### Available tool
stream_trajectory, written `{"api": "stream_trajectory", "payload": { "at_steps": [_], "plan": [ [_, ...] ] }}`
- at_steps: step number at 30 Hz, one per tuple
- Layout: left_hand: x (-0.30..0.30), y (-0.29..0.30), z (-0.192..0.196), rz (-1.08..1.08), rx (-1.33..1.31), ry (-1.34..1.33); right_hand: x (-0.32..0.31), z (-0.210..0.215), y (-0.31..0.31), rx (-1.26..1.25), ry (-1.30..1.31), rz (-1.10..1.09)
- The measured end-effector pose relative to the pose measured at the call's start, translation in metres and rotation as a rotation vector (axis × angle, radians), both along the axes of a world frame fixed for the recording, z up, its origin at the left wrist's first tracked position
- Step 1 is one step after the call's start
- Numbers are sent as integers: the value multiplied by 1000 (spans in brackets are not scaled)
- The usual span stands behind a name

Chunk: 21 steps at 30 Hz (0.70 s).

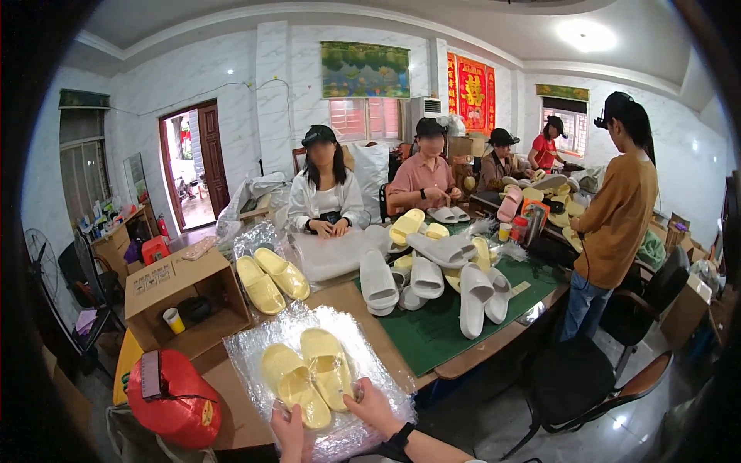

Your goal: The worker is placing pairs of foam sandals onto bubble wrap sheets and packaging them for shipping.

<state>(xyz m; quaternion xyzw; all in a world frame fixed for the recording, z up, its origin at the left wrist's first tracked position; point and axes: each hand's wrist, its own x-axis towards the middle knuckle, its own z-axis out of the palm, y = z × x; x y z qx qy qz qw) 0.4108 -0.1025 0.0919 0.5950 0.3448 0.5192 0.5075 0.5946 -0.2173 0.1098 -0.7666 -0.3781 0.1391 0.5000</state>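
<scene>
"Just right of the red cap (174,405), any risk?"

"Some, I'd say. Drag the clear plastic (251,347) leftward and it might bump the cap; pull unevenly and the thin stuff could tear, or skew the yellow slippers (296,383)."

"Where's the pair?"

"Side by side, just beyond the hands. On the plastic or inside it, can't tell."

"Hands?"

"Left hand (289,432): nearly closed, thumb and fingers pinching plastic beside the left slipper. Right hand (376,409): same pinch, by the right slipper's near end. Whether either touches a slipper, can't tell."
</scene>
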Motion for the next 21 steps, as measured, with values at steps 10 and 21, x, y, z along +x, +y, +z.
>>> {"api": "stream_trajectory", "payload": {
  "at_steps": [10,21],
  "plan": [
    [-5,9,-11,-3,37,152,1,0,2,-32,-28,-13],
    [5,-7,12,23,4,9,3,-3,1,-16,-61,-17]
  ]
}}
